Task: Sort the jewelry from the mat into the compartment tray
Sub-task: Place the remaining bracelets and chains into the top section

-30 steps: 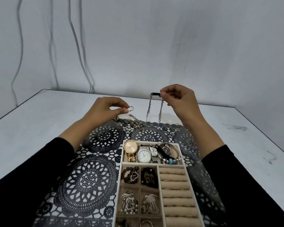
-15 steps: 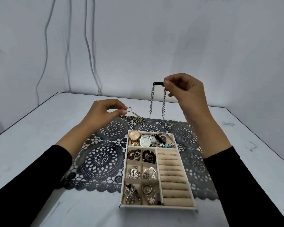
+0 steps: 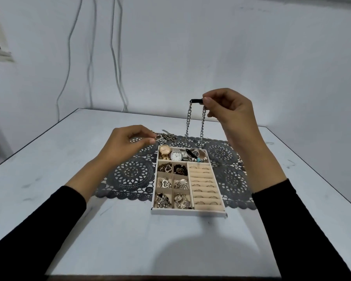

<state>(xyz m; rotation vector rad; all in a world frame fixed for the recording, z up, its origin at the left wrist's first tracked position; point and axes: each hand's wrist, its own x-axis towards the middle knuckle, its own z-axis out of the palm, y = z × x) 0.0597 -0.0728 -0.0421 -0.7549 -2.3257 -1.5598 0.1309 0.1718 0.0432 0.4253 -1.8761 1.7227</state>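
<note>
My right hand (image 3: 230,113) pinches the small black bar of a silver chain (image 3: 202,126), which hangs in two strands down to the back of the compartment tray (image 3: 187,211). My left hand (image 3: 128,141) pinches a small ring (image 3: 158,136) above the black lace mat (image 3: 133,175), next to a pile of chains (image 3: 167,136) at the mat's far edge. The tray holds watches in its back compartment, jewelry in the small left compartments and rings in the roll slots on the right.
The mat and tray lie on a white table (image 3: 49,169) whose edges show on all sides. A white wall with hanging cables (image 3: 115,57) stands right behind the table.
The view has pulled back and up, showing the whole tray and the table's front edge. My right hand has lifted the chain higher. My left hand has lowered the ring toward the chain pile.
</note>
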